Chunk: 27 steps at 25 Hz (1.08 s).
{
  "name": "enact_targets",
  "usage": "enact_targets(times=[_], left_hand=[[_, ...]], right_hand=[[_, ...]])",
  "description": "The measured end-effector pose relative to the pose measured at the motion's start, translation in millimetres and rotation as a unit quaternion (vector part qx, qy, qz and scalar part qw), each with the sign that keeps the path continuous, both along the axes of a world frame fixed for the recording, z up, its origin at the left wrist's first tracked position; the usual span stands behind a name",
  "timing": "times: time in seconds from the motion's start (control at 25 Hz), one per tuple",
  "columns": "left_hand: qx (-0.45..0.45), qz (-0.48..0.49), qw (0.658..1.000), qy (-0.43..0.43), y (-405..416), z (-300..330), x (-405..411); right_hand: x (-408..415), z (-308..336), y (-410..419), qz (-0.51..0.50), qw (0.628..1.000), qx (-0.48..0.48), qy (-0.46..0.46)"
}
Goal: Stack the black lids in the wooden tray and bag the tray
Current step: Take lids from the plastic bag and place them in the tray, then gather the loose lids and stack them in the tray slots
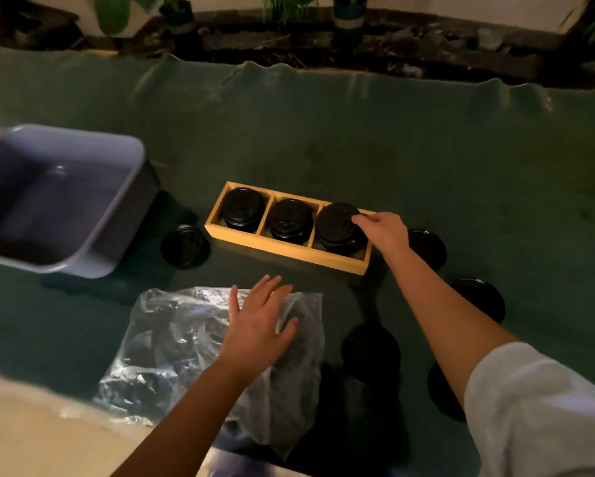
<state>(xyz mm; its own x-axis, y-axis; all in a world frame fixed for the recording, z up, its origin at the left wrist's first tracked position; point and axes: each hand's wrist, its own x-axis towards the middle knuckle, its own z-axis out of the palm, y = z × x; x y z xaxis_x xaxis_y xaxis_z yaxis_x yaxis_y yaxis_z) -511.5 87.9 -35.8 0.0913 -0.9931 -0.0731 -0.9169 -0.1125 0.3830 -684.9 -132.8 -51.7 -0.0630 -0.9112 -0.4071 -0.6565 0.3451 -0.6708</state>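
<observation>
A wooden tray (254, 238) with three compartments lies mid-table, a stack of black lids in each: left (242, 208), middle (289, 220), right (337, 223). My right hand (387, 230) reaches to the right stack, its fingertips pinching the top lid at its edge. My left hand (260, 323) lies flat with spread fingers on a crumpled clear plastic bag (186, 342) in front of the tray. Loose black lids rest on the cloth: one left of the tray (186, 246), one behind my right wrist (428, 247), others lower right (481, 299), (371, 352), (442, 390).
A grey plastic tub (69, 197) stands tilted at the left. A dark green cloth (358, 139) covers the table. Potted plants (349, 18) line the far ledge. The table's pale front edge shows at the lower left.
</observation>
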Motion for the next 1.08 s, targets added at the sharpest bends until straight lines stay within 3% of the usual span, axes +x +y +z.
enact_targets(times=[0.12,0.32,0.48,0.6,0.76,0.92,1.0,1.08], left_hand=[[0.005,0.006,1.000,-0.017,-6,-6,-22],[0.029,-0.034,0.999,-0.023,-28,-22,-74],[0.065,-0.053,0.992,-0.095,-45,-36,-105],[0.116,-0.058,0.982,-0.138,-53,-43,-109],[0.143,-0.034,0.988,-0.052,-46,-48,-118],[0.147,0.025,0.987,0.065,-38,-46,-120],[0.149,0.055,0.980,0.120,-36,-43,-122],[0.156,0.089,0.968,0.177,-33,-38,-126]], right_hand=[[-5,0,5,0.055,0.992,-0.079,0.082],[-91,19,47,-0.031,0.986,-0.156,-0.044],[-195,1,127,-0.081,0.993,-0.074,0.033],[-233,-18,164,-0.117,0.993,-0.009,0.031],[-242,-42,197,-0.066,0.994,0.066,0.062],[-228,-51,210,-0.129,0.990,0.014,0.051],[-226,-46,207,-0.171,0.985,0.002,0.009],[-223,-33,201,-0.210,0.972,-0.012,-0.106]])
